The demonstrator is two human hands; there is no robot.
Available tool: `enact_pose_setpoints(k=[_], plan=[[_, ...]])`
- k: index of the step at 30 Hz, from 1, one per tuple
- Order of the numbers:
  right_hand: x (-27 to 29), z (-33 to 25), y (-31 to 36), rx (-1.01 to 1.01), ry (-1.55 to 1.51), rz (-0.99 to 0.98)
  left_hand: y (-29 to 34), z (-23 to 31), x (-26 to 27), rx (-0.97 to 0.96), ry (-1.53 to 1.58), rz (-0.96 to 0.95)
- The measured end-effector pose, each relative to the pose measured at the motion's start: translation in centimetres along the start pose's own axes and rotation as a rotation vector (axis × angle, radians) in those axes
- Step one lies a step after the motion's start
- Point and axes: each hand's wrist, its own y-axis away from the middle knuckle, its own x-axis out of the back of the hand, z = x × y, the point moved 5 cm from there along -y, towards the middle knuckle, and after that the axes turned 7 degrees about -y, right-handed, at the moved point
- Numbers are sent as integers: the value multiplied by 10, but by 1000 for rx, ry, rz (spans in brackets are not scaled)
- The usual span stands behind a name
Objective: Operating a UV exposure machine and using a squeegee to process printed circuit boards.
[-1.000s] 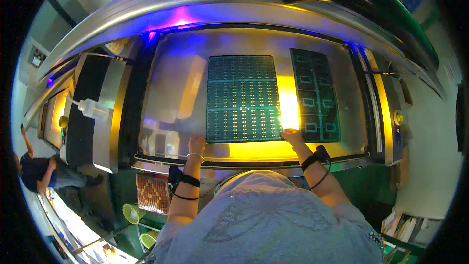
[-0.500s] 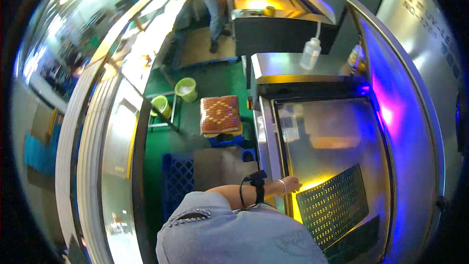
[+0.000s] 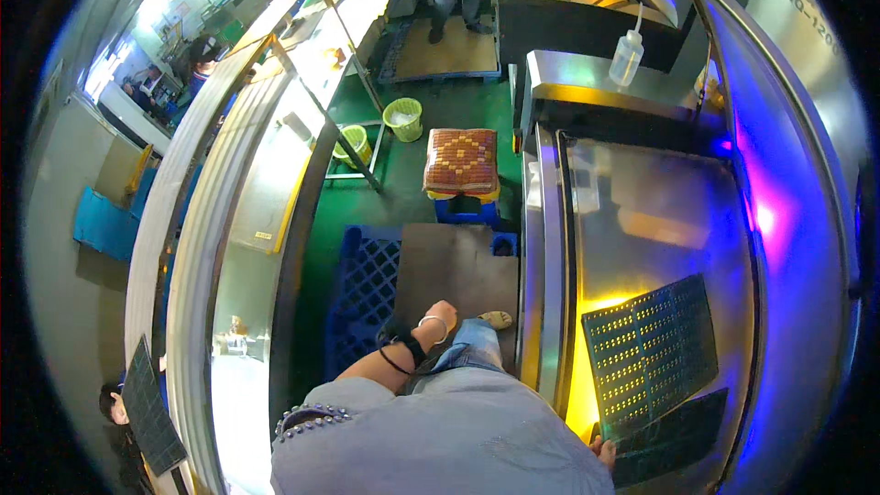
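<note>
My left hand [image 3: 440, 316], with a bracelet and a black wrist strap on its arm, hangs over the floor mat. Its fingers are curled in, and nothing shows in them. On the glass bed [image 3: 655, 252] of a machine lies a dark panel [image 3: 651, 348] with rows of small holes lit yellow from below. A second dark panel [image 3: 674, 445] sits partly under its lower edge. My right hand [image 3: 603, 451] is at that second panel's left edge, fingers closed on it; my shirt hides most of this hand.
The machine's raised lid [image 3: 788, 211] stands at the right, glowing violet. A squeeze bottle [image 3: 627, 57] is on the ledge behind the bed. On the floor are a cushioned stool [image 3: 461, 162], a blue pallet [image 3: 367, 270] and a green basket [image 3: 402, 119]. A light bench [image 3: 243, 293] runs along the left.
My left hand has left the perforated panel's upper left corner and moved left over the floor. My right hand has come into view at the lower panel. The view has shifted.
</note>
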Motion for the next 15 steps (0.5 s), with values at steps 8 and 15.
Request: enact_pose_setpoints(k=[8,15], plan=[[23,11,-7,-36,-34,-28,116,-53,43,557,-162,-307],[36,24,-2,-97,-58,24,51,-72,-20,85,-74,-196]])
